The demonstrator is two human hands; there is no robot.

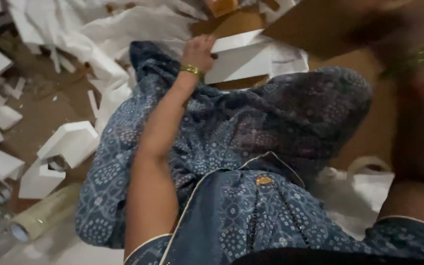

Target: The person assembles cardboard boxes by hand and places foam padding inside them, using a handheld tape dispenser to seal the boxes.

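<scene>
The left hand (199, 51) was pinching the near edge of a white foam block (244, 59), which lay past the knee against a cardboard sheet (315, 27). The right hand (418, 54) was blurred close to the camera; its grip could not be told. The step was judged to be seating the block. A steady hold on the cardboard would be required next.

I log one view only: head camera, looking steeply down and close over the lap (251, 147). Floor litter fills the frame's left.
</scene>
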